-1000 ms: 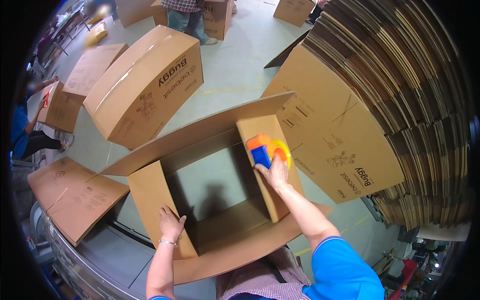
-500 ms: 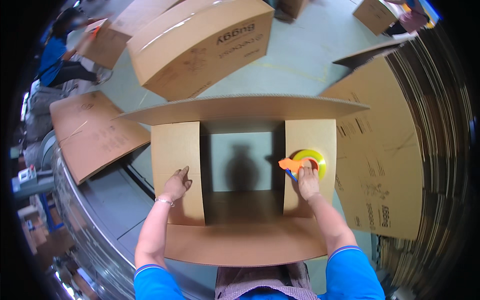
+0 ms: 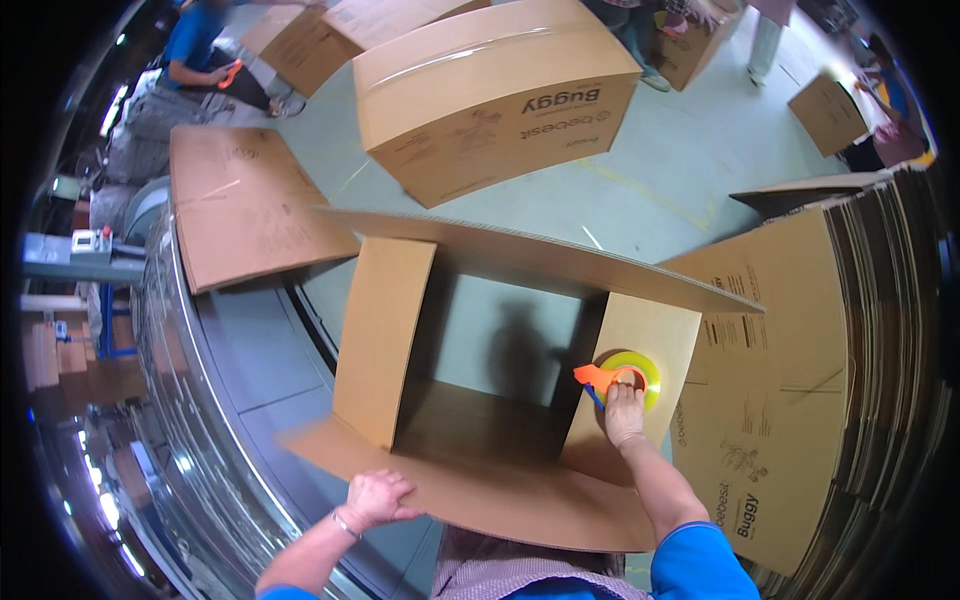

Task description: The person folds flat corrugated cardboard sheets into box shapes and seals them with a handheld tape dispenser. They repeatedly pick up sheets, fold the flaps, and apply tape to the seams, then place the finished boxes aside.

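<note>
An open cardboard box (image 3: 490, 490) stands in front of me, turned a little, with its flaps spread and grey floor showing through the middle. My right hand (image 3: 626, 412) grips a tape dispenser (image 3: 596, 378), orange with a yellow tape roll (image 3: 652, 380), over the right flap (image 3: 660, 325). Its fingers reach into the roll's core. At the near left, my left hand (image 3: 380, 497) has its fingers curled on the outer edge of the near flap. The thumb side of that hand faces the box, and its fingertips are partly hidden.
A large taped carton (image 3: 500, 110) stands beyond the box. Flattened cartons (image 3: 770, 400) are stacked upright at the right; another cardboard piece (image 3: 250, 210) leans at the left beside a plastic-wrapped stack (image 3: 190, 400). Co-workers (image 3: 200, 60) handle cartons at the back.
My left hand has left the left flap and come down to the near flap's edge. The box looks rotated clockwise. My right hand still holds the tape dispenser.
</note>
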A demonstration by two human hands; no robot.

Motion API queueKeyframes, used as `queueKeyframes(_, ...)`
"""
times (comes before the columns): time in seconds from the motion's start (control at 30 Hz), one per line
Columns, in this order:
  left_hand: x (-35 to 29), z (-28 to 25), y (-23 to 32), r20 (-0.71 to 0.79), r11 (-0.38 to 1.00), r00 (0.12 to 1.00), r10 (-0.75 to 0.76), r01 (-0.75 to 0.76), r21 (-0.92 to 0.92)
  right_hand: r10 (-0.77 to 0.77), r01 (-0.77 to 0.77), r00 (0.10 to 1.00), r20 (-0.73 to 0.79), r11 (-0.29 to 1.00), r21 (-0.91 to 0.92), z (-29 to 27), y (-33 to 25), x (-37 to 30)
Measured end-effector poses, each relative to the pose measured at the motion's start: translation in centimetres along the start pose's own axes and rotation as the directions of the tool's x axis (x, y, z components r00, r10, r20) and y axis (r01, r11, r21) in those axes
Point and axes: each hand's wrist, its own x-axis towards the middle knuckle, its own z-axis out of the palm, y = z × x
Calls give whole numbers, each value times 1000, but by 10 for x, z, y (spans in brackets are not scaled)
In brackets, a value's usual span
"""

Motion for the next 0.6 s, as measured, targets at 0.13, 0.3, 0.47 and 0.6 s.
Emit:
queueKeyframes(0.13,15,-7,-6,36,997,997,70,-71,10,129,-163,985,115,920,357,-61,-33,29)
queueKeyframes(0.3,12,-6,-10,-23,992,992,125,-124,35,-119,243,964,-236,753,612,-169,-161,101)
queueKeyframes(0.47,27,-8,-20,-103,981,976,190,-193,-21,-373,448,880,-294,859,249,-137,-289,184)
queueKeyframes(0.6,82,-28,-39,-31,977,978,206,-207,-49,-317,78,881,352,830,552,-129,-276,203)
